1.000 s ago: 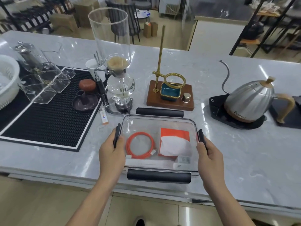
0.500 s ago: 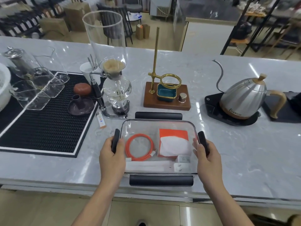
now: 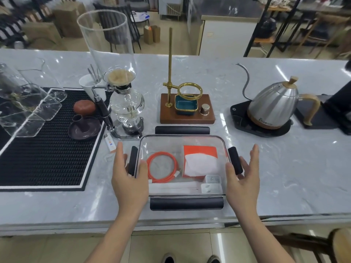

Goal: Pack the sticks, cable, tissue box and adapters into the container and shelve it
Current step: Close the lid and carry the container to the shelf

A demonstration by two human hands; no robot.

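A clear lidded container point(image 3: 182, 138) with black clip handles rests on the marble counter near its front edge. Inside lie a coiled orange cable point(image 3: 161, 168), an orange-and-white tissue box point(image 3: 200, 161), white sticks point(image 3: 174, 187) along the near wall and two white adapters point(image 3: 211, 184) at the near right. My left hand point(image 3: 128, 177) is at the container's left side, fingers spread, thumb over the lid. My right hand point(image 3: 242, 177) is at the right side, palm open beside the right clip. Neither hand grips anything.
A siphon coffee maker point(image 3: 121, 92) and a black ribbed mat point(image 3: 47, 149) with glassware stand to the left. A brass dripper stand point(image 3: 187, 109) is right behind the container. A steel gooseneck kettle point(image 3: 273, 107) sits at the right. A small lighter point(image 3: 110, 143) lies by the mat.
Both hands have let go of the side clips and opened, fingers spreading away from the container. The container has stayed in place.
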